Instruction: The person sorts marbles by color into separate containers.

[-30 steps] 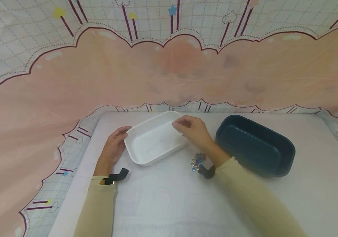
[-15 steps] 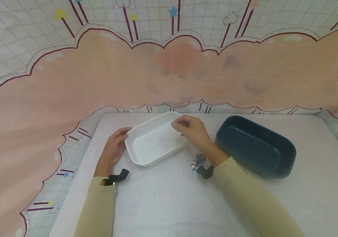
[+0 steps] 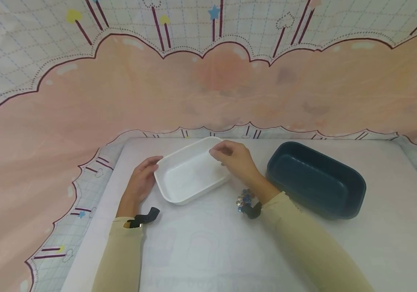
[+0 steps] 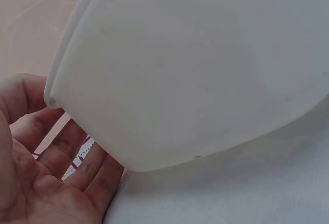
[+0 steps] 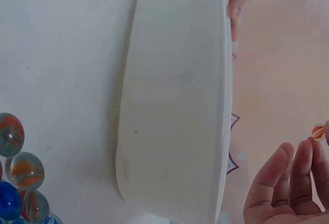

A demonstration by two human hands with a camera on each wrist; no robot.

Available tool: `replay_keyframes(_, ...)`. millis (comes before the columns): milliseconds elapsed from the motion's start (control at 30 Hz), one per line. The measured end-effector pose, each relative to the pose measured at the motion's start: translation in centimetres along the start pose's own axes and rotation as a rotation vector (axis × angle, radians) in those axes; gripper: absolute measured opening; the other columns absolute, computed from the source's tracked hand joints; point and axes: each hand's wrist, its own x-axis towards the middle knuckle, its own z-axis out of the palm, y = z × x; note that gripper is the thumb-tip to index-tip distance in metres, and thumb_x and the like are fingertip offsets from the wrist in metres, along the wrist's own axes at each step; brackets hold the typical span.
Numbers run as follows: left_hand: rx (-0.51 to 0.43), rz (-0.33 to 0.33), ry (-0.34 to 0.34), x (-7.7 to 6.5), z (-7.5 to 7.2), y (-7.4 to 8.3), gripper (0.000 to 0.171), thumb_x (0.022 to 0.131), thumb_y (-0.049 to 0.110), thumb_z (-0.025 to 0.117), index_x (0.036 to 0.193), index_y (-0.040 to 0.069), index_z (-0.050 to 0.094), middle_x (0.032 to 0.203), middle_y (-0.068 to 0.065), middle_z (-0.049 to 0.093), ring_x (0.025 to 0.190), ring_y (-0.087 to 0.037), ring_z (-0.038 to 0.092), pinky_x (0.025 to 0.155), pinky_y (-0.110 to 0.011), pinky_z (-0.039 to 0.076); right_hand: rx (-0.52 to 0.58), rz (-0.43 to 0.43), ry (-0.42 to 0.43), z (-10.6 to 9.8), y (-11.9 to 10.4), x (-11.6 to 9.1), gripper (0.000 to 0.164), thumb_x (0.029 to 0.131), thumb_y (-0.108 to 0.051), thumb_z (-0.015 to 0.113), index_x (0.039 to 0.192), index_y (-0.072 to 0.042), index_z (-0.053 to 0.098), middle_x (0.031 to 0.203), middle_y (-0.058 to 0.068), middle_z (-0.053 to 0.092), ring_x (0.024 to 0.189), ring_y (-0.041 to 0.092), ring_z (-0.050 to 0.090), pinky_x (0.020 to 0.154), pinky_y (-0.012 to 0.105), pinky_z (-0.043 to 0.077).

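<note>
Patterned cloth fills the upper frame. At centre, a marble sits pinched in the right hand over a white tray, whose left end the left hand grips. Other marbles lie just below, a blue tray at right.

Homelike tabletop, cartoon-print cloth backdrop

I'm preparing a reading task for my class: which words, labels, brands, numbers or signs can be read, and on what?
No readable text.
Table cover: faint marks low in the head view, too blurred to read.
White container, dark blue container, marbles: no lettering visible.
Patterned cloth: drawings only.
</note>
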Motion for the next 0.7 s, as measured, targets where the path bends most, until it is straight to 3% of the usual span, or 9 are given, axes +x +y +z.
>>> replay_keyframes(700,0.021,-0.004,-0.002,-0.12,0.10,0.17,0.034,0.107,0.020,0.053,0.139,0.008,0.057,0.137,0.005,0.057,0.130,-0.013,0.055,0.105,-0.018,0.050,-0.010,0.025,0.004,0.18,-0.01,0.07,0.022,0.095,-0.036,0.073,0.109,-0.020,0.074,0.110,-0.002,0.074,0.105,0.017,0.067,0.087,0.033,0.061)
